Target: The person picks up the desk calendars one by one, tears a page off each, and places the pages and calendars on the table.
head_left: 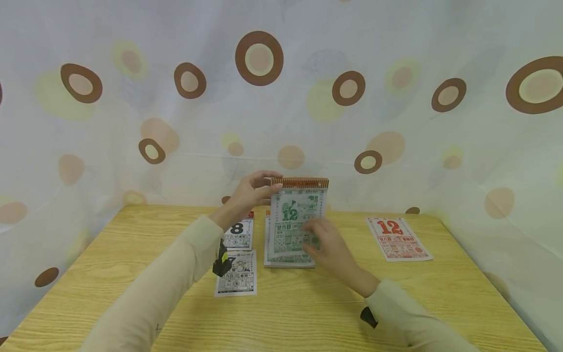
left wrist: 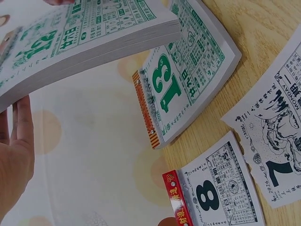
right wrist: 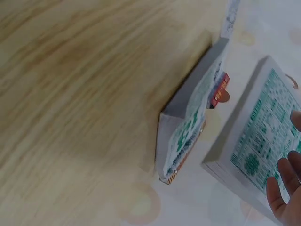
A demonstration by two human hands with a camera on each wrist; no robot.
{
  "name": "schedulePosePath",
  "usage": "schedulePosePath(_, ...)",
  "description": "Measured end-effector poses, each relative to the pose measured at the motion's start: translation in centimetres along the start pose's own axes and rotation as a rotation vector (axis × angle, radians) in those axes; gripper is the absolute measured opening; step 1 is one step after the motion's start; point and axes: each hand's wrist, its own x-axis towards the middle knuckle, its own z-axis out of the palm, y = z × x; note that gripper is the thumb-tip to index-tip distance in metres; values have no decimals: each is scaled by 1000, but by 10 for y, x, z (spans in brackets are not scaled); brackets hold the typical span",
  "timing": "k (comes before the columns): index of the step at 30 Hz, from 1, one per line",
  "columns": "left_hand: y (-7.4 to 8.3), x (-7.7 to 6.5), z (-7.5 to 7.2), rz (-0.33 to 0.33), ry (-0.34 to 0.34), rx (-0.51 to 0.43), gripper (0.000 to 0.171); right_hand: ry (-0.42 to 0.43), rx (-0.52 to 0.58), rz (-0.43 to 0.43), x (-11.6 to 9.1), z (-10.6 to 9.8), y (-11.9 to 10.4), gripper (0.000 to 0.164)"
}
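A thick tear-off calendar [head_left: 292, 225] with a green 12 on its top sheet is raised and tilted above the table. My left hand [head_left: 252, 193] grips it at the upper left by its striped orange header, thumb in front and fingers behind. In front of the printed sheet, my right hand [head_left: 327, 242] stands near the lower right. The right wrist view shows that hand's fingers [right wrist: 275, 195] loosely bent, with no paper pinched between them. Below the raised calendar lies a second calendar [left wrist: 188, 70] with a green 13, partly hidden in the head view.
To the left lies a calendar [left wrist: 218, 181] with a black 8 and red header. A loose sheet [left wrist: 277, 141] with a black 7 is nearer me. On the right, a sheet [head_left: 398, 239] with a red 12 lies on the wooden table [head_left: 316, 308]. Patterned cloth [head_left: 299, 122] hangs behind.
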Motion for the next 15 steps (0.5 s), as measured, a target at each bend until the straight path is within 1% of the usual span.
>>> schedulePosePath(5,2,0,1,1,5,4,37,-3,-130,-61,-4,9,-2,41)
schedulePosePath(8,3,0,1,4,2,3,37,3,-187,-87,-6,13,-4,43)
schedulePosePath(15,4,2,2,5,-2,0,36,-5,-269,-82,-8,19,-6,44)
